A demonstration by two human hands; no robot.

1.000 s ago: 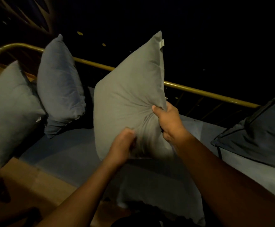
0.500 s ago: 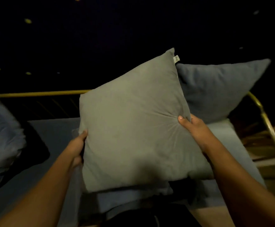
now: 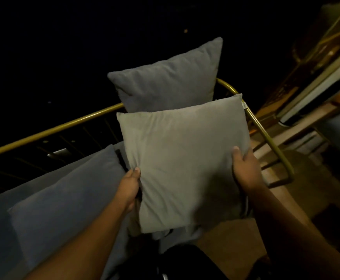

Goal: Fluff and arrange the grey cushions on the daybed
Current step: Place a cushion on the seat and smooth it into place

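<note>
Both hands' fingers (image 3: 238, 153) clamp grey cushion (image 3: 183, 158) (opposite side edges).

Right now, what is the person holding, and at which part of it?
A light grey cushion, held by its two side edges: the left hand on its left edge, the right hand on its right edge.

A dim lounging spot in a home or guest lodging — that is what the furnishings suggest. A daybed (image 3: 43, 195) with a grey-blue mattress fills the lower left, edged by a curved brass-coloured rail (image 3: 64, 126) running from the left edge to the right of centre. Soft grey cushions (image 3: 165, 85) lean against that rail. Wooden floorboards (image 3: 298, 190) show at the right — with lit timber fittings in the upper right corner. Beyond the rail, the upper left is black.
</note>
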